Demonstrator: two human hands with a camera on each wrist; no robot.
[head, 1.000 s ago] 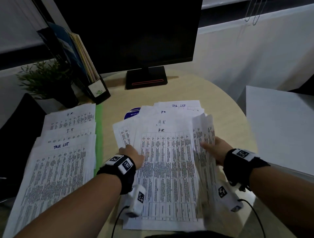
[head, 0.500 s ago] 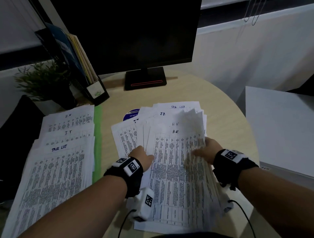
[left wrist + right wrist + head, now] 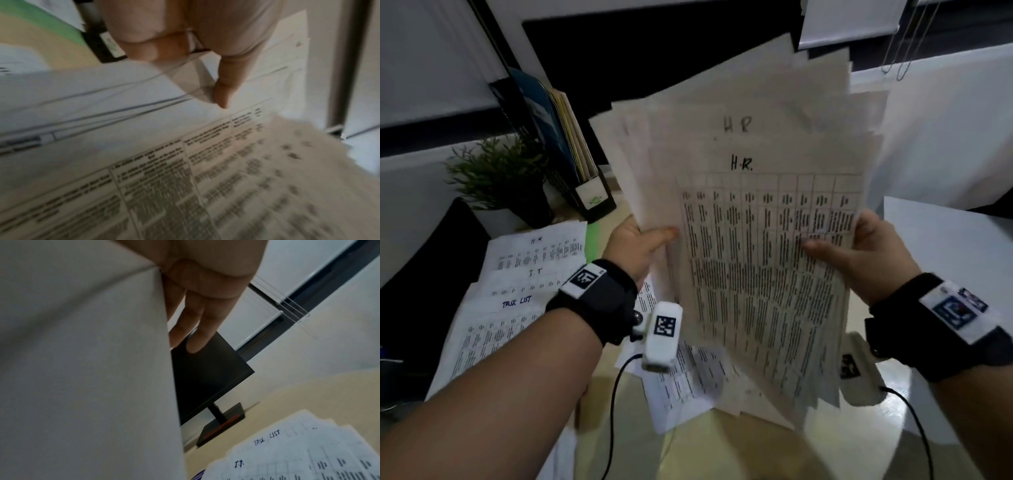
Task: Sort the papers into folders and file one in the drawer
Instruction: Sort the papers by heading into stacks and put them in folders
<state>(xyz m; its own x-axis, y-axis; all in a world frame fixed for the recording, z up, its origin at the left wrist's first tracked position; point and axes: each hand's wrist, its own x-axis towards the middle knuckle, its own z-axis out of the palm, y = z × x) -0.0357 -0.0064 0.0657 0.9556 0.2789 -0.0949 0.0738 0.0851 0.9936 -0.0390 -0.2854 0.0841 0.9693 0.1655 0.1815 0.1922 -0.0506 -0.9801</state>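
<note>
I note the tabletop [image 3: 619,394], pale wood, carrying a dark monitor [image 3: 207,378] at its far edge. The fanned stack of papers [image 3: 756,257] is raised off the tabletop, tilted upright, top sheet marked "H.R." My left hand [image 3: 635,246] has its grip clamped on the stack's left edge, thumb in front. My right hand [image 3: 866,253] has its grip clamped on the right edge. Sorted sheets [image 3: 517,291] lie along the left edge; loose sheets [image 3: 685,380] rest beneath the raised stack.
</note>
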